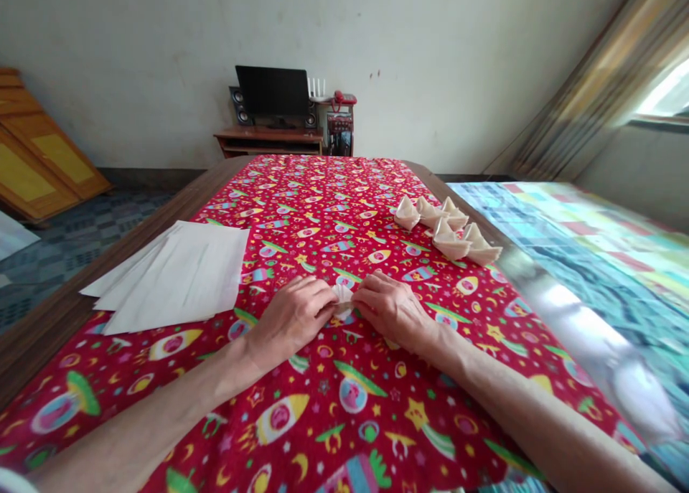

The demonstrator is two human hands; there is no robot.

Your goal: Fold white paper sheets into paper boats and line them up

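Observation:
Between my hands, low over the red patterned cloth [312, 245], is a small piece of folded pale paper [343, 299]. My left hand [298, 310] pinches its left end, and my right hand [392, 310] pinches its right end. The fingers of both hands cover much of the paper, so its full shape is hidden. To the left lies a fanned stack of white paper sheets [183, 281]. Several folded paper boat-like shapes [451, 240] stand grouped at the right side of the cloth.
The cloth covers a dark wooden table, whose brown edge [177, 195] shows on the left. A bed with a coloured sheet [586, 278] is along the right. At the far wall are a desk [269, 134] with a black monitor [273, 95] and a red telephone [339, 100].

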